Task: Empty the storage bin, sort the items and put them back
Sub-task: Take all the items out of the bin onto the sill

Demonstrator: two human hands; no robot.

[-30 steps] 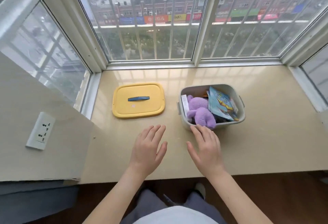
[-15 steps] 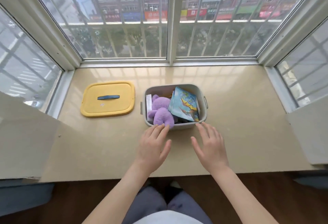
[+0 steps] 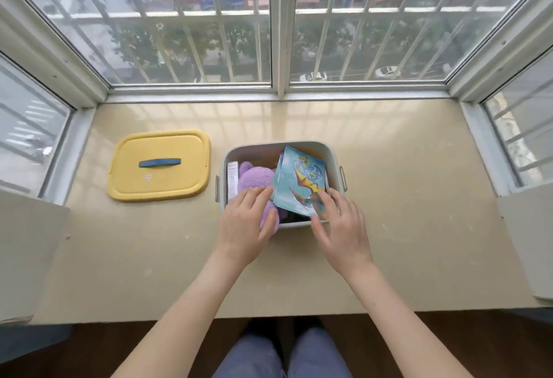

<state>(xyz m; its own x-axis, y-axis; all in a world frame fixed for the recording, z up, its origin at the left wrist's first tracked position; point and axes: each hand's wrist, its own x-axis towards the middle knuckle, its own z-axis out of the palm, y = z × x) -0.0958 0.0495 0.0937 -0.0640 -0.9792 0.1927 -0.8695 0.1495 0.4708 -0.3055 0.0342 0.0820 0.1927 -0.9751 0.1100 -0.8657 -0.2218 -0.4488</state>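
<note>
In the frame's centre the left hand (image 3: 246,222) lies flat, unclenched, on the purple toy (image 3: 251,178); the right hand (image 3: 339,225), nearer, touches the blue packet (image 3: 300,184) inside the bin (image 3: 332,156), also unclenched.

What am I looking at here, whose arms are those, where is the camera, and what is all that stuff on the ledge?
There is no machine here: the arms belong to a person, and the one picture comes from a wide-angle camera worn on that person's head, looking forward and down. They stand at a beige stone window ledge with barred windows behind it. On the ledge sits a pale grey plastic storage bin, open. Its yellow rectangular lid with a blue handle lies flat on the ledge beside it, on the person's left. Inside the bin are a purple plush toy and a blue illustrated booklet. The left hand rests on the toy; the right hand touches the booklet. Nothing is lifted yet.
</note>
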